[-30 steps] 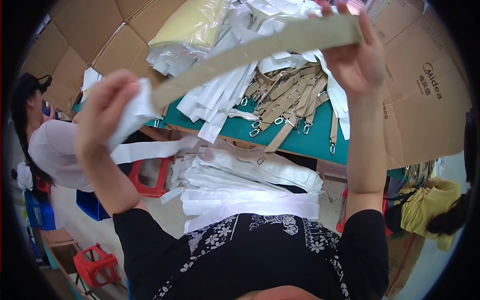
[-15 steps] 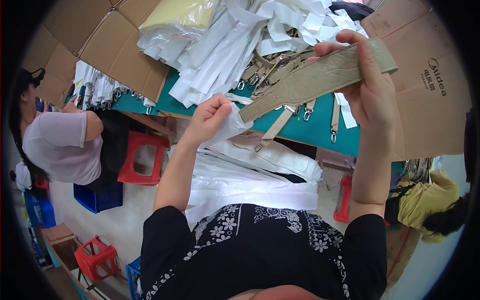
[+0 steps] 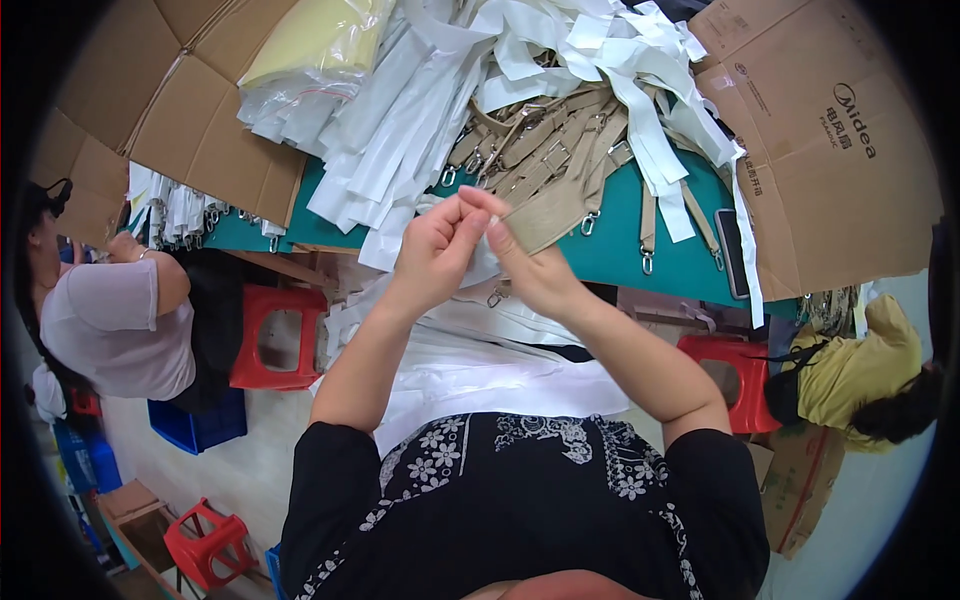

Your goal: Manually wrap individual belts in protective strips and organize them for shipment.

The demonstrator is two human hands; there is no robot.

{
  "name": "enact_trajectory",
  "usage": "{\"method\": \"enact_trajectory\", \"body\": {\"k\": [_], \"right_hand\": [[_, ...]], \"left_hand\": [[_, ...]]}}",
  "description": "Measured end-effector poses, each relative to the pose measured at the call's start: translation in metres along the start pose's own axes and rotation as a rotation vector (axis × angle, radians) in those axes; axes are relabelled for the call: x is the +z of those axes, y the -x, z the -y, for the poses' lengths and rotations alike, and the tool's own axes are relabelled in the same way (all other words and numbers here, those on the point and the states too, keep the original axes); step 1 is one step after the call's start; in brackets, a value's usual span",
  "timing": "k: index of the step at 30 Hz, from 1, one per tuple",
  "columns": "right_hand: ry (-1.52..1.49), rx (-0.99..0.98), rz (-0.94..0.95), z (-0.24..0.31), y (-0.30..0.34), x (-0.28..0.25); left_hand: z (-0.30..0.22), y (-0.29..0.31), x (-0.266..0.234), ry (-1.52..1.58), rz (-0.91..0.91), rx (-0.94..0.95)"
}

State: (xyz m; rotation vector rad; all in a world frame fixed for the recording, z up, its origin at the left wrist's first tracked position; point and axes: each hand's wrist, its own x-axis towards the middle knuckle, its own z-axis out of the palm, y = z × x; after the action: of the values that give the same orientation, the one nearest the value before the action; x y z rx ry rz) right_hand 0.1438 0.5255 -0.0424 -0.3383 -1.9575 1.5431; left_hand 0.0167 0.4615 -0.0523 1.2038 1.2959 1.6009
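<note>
My left hand [image 3: 432, 258] and my right hand [image 3: 535, 275] meet fingertip to fingertip above the front edge of the green table. Pinched in the left fingers is a white sleeve of thin sheet [image 3: 484, 266], mostly hidden behind the hands. A wide beige strap [image 3: 552, 215] shows just behind the right fingers, which are closed at its near end; their exact hold is partly hidden. Behind it lies a pile of beige straps [image 3: 560, 140] with metal clasps. Long white strips [image 3: 385, 130] are heaped to its left and over its back.
Open cardboard boxes [image 3: 215, 135] flank the green table [image 3: 625, 235]. A phone [image 3: 731, 252] lies near its right edge. White sheets [image 3: 480, 365] hang across in front of me. One person [image 3: 120, 310] sits left, another [image 3: 860, 365] right, with red stools [image 3: 280, 337] around.
My right hand has come down and left from the strap's wide end to meet my left hand. The strap has swung lower, and the view has shifted slightly right.
</note>
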Motion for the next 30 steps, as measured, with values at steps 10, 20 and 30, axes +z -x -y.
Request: {"method": "enact_trajectory", "body": {"k": [10, 20, 30], "right_hand": [[-0.779, 0.163, -0.546, -0.001, -0.005, -0.079], [-0.113, 0.141, -0.259, -0.011, 0.011, 0.005], [-0.672, 0.494, -0.232, -0.014, 0.033, -0.001]], "left_hand": [[0.023, 0.022, -0.033, -0.424, -0.025, -0.042], [0.015, 0.016, 0.002, -0.207, -0.086, 0.006], [0.031, 0.014, 0.000, -0.498, -0.235, 0.450]]}}
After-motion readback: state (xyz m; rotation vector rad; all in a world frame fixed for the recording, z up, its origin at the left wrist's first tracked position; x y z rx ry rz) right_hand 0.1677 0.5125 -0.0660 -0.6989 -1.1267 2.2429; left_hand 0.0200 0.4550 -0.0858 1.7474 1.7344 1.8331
